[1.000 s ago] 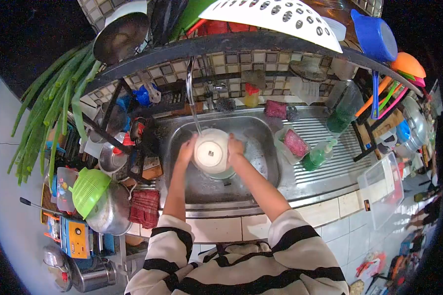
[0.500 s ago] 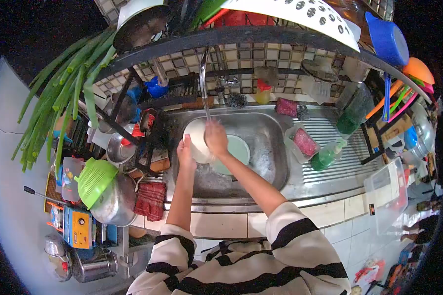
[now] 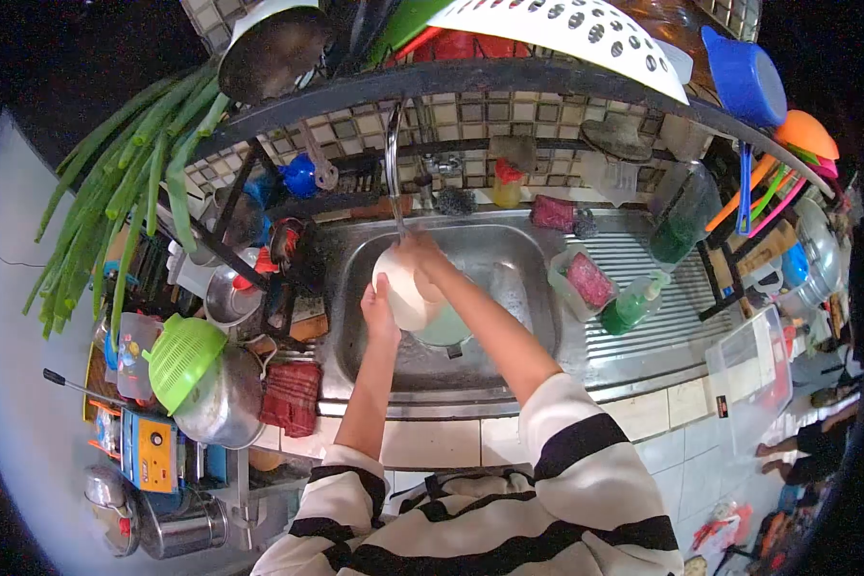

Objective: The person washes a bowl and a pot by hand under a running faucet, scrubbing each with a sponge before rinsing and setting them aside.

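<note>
Pale bowl (image 3: 399, 300) was under the tap (image 3: 392, 168), in hand, not set down. Left hand (image 3: 380, 312) gripped its left side; right hand (image 3: 419, 253) was at the far side, blurred, couldn't tell grip. Greenish dish (image 3: 445, 328) sat in the sink (image 3: 490, 376), unheld.

Centre: sink basin (image 3: 514, 350). At 11 o'clock: tap (image 3: 393, 182). At 3 o'clock: sponge (image 3: 588, 279) in tub (image 3: 563, 289), then pump bottle (image 3: 632, 309) on drainboard (image 3: 682, 336). At 8 o'clock: cloth (image 3: 290, 396); farther out, strainer (image 3: 184, 365) on pot (image 3: 223, 413).
</note>
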Demonstrator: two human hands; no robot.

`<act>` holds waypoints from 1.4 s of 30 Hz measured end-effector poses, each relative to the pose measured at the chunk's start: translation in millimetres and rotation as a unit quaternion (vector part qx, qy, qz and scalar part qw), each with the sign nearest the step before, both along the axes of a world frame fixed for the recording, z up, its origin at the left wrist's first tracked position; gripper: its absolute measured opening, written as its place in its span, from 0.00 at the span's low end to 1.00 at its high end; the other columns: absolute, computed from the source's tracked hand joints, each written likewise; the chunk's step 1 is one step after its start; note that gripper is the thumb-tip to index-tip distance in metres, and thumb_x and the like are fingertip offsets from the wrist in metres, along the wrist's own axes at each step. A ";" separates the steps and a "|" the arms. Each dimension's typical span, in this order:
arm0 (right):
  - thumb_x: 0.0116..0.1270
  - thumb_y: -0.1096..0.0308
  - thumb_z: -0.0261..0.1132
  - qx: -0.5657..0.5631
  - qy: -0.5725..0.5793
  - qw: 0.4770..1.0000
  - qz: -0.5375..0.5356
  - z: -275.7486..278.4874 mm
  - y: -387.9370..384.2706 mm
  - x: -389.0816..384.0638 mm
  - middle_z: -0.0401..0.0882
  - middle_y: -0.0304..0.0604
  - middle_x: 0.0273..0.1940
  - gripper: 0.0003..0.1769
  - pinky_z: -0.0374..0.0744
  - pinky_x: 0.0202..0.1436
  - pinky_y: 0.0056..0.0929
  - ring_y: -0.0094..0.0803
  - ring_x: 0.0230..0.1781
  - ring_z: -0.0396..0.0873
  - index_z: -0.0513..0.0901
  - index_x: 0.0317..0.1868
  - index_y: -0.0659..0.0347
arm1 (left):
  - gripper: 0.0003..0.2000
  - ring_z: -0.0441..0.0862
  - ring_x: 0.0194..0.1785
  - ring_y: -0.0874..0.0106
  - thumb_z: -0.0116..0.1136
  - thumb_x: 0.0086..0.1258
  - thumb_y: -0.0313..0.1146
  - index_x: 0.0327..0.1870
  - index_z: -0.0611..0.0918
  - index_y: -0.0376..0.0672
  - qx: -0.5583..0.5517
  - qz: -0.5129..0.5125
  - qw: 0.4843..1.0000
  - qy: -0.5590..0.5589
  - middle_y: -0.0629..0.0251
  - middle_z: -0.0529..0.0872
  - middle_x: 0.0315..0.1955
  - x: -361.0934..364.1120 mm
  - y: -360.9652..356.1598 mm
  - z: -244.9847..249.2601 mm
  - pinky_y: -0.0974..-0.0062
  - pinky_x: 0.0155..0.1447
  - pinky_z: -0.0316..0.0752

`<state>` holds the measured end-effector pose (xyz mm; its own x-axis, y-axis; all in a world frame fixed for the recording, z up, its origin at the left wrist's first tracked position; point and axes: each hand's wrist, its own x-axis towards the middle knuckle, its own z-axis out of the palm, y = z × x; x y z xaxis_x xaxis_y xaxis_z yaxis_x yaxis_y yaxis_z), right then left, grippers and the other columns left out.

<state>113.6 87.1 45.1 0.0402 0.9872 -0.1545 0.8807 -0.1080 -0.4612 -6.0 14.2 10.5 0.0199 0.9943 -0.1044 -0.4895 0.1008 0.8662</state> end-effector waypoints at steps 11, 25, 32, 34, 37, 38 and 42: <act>0.53 0.67 0.60 0.216 0.065 0.950 -0.216 17.0 24.2 55.9 0.25 0.45 0.69 0.53 0.49 0.67 0.47 0.41 0.70 0.33 0.27 0.66 0.59 | 0.12 0.77 0.36 0.75 0.54 0.64 0.40 0.38 0.75 0.39 -0.047 0.007 0.998 0.040 0.66 0.80 0.33 7.1 1.2 3.8 0.75 0.41 0.72; 0.55 0.65 0.59 0.169 0.055 0.958 -0.224 32.1 32.0 67.0 0.31 0.39 0.70 0.50 0.48 0.66 0.53 0.40 0.70 0.37 0.31 0.67 0.55 | 0.13 0.76 0.34 0.77 0.53 0.65 0.40 0.38 0.76 0.37 -0.053 -0.021 0.997 0.042 0.67 0.79 0.32 4.1 4.7 3.1 0.77 0.38 0.72; 0.60 0.57 0.53 0.281 -0.027 0.933 -0.225 5.7 38.2 52.6 0.51 0.56 0.65 0.36 0.55 0.66 0.42 0.47 0.66 0.49 0.50 0.66 0.61 | 0.13 0.75 0.34 0.78 0.53 0.65 0.40 0.39 0.76 0.38 -0.002 -0.047 0.998 0.030 0.68 0.79 0.33 10.7 9.5 3.2 0.78 0.38 0.71; 0.62 0.55 0.51 0.310 -0.072 0.943 -0.095 3.5 5.0 17.0 0.59 0.65 0.58 0.26 0.58 0.64 0.41 0.53 0.61 0.57 0.67 0.56 0.62 | 0.13 0.76 0.35 0.78 0.52 0.65 0.40 0.40 0.76 0.38 0.009 -0.046 0.997 0.059 0.68 0.79 0.33 12.8 20.2 -6.9 0.78 0.39 0.71; 0.63 0.54 0.49 0.135 0.114 0.983 0.042 17.2 -26.5 -12.8 0.67 0.63 0.52 0.21 0.62 0.60 0.45 0.54 0.56 0.64 0.77 0.44 0.63 | 0.13 0.76 0.36 0.77 0.51 0.67 0.40 0.42 0.76 0.37 0.026 -0.031 0.998 0.046 0.67 0.79 0.35 20.4 16.9 1.1 0.78 0.40 0.72; 0.63 0.51 0.47 0.132 0.053 0.987 0.077 16.3 -28.9 -13.8 0.70 0.60 0.50 0.24 0.64 0.58 0.46 0.54 0.53 0.67 0.76 0.44 0.63 | 0.13 0.76 0.37 0.77 0.50 0.67 0.39 0.42 0.75 0.37 0.033 -0.018 0.999 0.003 0.67 0.79 0.35 22.8 13.4 7.8 0.79 0.41 0.71; 0.64 0.45 0.40 0.038 0.058 0.996 -0.047 -32.8 21.7 -1.4 0.75 0.56 0.46 0.29 0.66 0.56 0.47 0.53 0.50 0.71 0.77 0.45 0.61 | 0.13 0.76 0.36 0.80 0.48 0.68 0.39 0.42 0.75 0.38 0.051 -0.030 0.998 0.022 0.69 0.79 0.35 15.7 5.0 -5.8 0.81 0.40 0.71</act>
<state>112.2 108.8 12.3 0.1195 0.9890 -0.0876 0.8092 -0.1482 -0.5686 9.7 19.2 4.7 0.0770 0.9970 -0.0043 -0.4466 0.0384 0.8939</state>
